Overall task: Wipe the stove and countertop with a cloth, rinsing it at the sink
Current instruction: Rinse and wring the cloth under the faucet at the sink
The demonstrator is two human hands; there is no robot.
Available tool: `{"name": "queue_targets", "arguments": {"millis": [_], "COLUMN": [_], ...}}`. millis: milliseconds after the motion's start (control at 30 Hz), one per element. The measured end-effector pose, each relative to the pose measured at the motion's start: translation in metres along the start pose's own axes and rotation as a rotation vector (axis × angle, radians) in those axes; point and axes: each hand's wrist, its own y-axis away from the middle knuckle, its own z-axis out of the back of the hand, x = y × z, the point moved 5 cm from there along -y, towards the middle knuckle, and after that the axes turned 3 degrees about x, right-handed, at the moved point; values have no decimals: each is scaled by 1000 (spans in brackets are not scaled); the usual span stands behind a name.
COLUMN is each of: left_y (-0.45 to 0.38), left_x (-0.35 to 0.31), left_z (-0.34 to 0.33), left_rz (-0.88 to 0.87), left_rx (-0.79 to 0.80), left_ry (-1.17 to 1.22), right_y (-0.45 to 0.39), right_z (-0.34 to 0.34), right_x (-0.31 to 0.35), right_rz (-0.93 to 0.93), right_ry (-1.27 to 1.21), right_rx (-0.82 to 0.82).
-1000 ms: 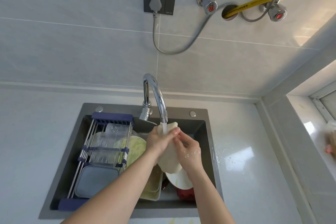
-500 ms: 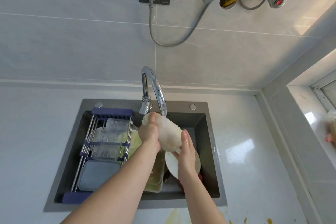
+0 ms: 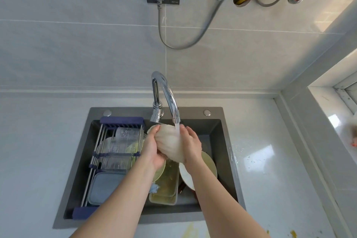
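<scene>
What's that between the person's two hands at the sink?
In the head view, a bunched white cloth sits between the left hand and right hand, under water from the faucet.

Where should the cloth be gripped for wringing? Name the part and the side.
Grip the cloth at its two ends, one hand from each side, as the left hand and right hand do now. It is bunched into a long roll under the faucet stream, so opposite ends probably twist best.

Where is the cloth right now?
In the head view, the cloth is bunched up between the left hand and the right hand, over the sink and right under the water running from the faucet.
</scene>
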Motion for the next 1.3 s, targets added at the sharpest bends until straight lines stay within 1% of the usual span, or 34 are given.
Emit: {"name": "queue_targets", "arguments": {"millis": [67, 133, 167, 200, 300, 400, 467, 533, 567, 667, 700, 733, 800, 833, 867, 967, 1067, 1133, 1233, 1300], "left_y": [0, -3, -5, -9, -20, -25, -25, -23, -20, -6, 0, 5, 12, 16, 19, 17, 14, 14, 16, 14], "left_x": [-2, -5, -7, -9, -15, -18, -20, -22, -25, -41, -45, -46, -37, -31, -27, -24, -18, -13, -14, -16], "left_z": [2, 4, 6, 9, 22, 31, 38, 39, 38, 28, 23, 18, 5, 0, -4, -7, -9, -13, -10, -6], "left_rz": [-11, -31, -41, -55, -110, -167, -212, -273, -343, -639, -716, -771, -794, -788, -781, -759, -671, -657, -618, -629], "left_rx": [21, 34, 25, 4, -55, -32, -46, -45, -54, -131, -112, -41, 164, 233, 257, 227, 203, 152, 42, 28], "left_ry": [20, 16, -2, -39, -191, -281, -367, -539, -671, -1005, -1087, -1165, -1317, -1388, -1451, -1569, -1627, -1608, -1428, -1298], "right_y": [0, 2, 3, 4, 2, -4, -5, -10, -12, -17, -17, -19, -21, -22, -22, -14, 0, 8, 19, 24], "right_z": [0, -6, -7, -7, -3, -6, -13, -17, -17, -16, -18, -18, -20, -21, -22, -23, -14, -5, 7, 13], "right_x": [-6, -9, -7, -3, 12, 25, 34, 39, 42, 46, 47, 49, 55, 57, 60, 62, 60, 59, 58, 56], "right_rz": [-130, -153, -135, -113, -25, 98, 153, 159, 152, 163, 173, 180, 212, 237, 262, 306, 338, 374, 484, 560], "right_ry": [-173, -217, -215, -188, 12, 181, 326, 400, 411, 479, 516, 549, 598, 615, 629, 643, 575, 515, 425, 394], "right_rx": [78, 157, 150, 119, 31, 14, 20, 29, 24, 22, 29, 26, 2, -4, 1, 54, 61, 60, 100, 153]}}
